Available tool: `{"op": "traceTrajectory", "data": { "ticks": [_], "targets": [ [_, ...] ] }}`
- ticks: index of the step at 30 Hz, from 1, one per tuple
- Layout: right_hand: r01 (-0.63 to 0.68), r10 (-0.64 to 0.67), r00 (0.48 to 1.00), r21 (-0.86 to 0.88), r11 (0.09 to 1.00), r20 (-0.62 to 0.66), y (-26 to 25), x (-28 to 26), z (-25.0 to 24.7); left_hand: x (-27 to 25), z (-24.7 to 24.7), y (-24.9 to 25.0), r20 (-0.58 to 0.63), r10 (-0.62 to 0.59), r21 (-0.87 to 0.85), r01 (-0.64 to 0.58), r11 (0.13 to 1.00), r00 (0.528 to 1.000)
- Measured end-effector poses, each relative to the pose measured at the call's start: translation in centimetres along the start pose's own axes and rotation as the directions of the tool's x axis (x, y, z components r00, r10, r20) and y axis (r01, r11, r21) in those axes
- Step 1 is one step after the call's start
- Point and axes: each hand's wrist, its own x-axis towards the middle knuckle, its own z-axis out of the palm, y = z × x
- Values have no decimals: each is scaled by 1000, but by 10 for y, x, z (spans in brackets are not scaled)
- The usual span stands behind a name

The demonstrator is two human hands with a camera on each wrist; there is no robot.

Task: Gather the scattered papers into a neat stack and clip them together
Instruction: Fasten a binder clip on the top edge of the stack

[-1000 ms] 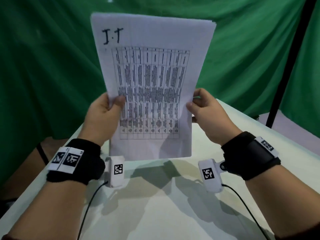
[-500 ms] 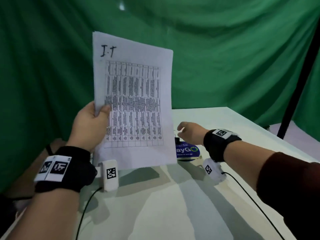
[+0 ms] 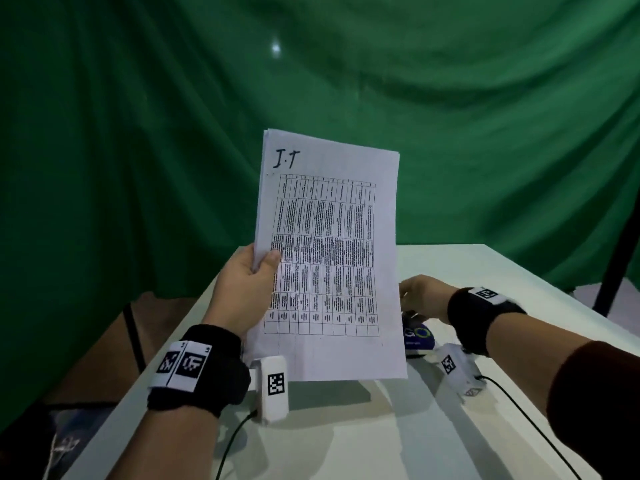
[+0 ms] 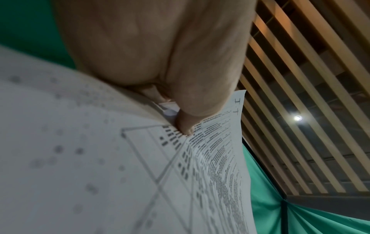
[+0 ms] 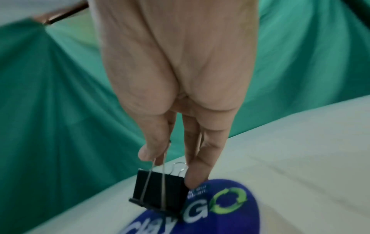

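Note:
My left hand (image 3: 254,289) holds a stack of white papers (image 3: 329,258) upright above the table, pinching its left edge, thumb on the front sheet. The top sheet shows a printed table and a handwritten "J.T". In the left wrist view the thumb (image 4: 186,125) presses the papers (image 4: 100,174). My right hand (image 3: 424,297) reaches down behind the stack's right edge. In the right wrist view my right hand (image 5: 168,159) pinches the wire handle of a black binder clip (image 5: 158,190) just over a blue round container (image 5: 220,210).
The white table (image 3: 381,438) runs forward, with the blue container (image 3: 417,337) lettered "GO" on it near my right hand. Green cloth (image 3: 138,133) hangs behind and to the left. A black pole (image 3: 620,251) stands at the right.
My right hand let go of the papers and dropped to the blue container, where it now pinches the binder clip. The left hand alone keeps the stack upright, now lower in the head view.

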Motion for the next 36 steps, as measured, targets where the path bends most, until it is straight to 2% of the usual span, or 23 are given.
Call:
{"op": "traceTrajectory", "data": {
  "ticks": [3,6,9,13,18,22,27,36],
  "targets": [
    [-16,18,1000,93,996,-20,12,-36,-39,-3,5,5,32,7,-16,-7,1000,999],
    [59,-38,983,113,992,-182,2,-75,-103,-7,14,10,65,2,-19,-1,1000,998],
    [145,-90,928,128,981,-361,-29,-124,-173,-16,24,16,110,-2,-10,3,1000,994],
    [372,-263,843,155,915,-470,-93,-185,-224,-24,37,18,198,-32,-63,45,997,980],
    [552,-465,783,116,826,-413,-154,-218,-230,-29,50,17,296,-16,-115,52,992,955],
    [595,-510,757,107,797,-409,-177,-217,-216,-30,57,21,313,-16,-175,74,982,950],
    [648,-568,703,54,760,-428,-183,-204,-205,-30,60,23,325,-8,-189,73,979,946],
    [638,-597,728,15,770,-336,-182,-186,-198,-32,58,25,322,14,-205,55,977,947]
  ]
}}
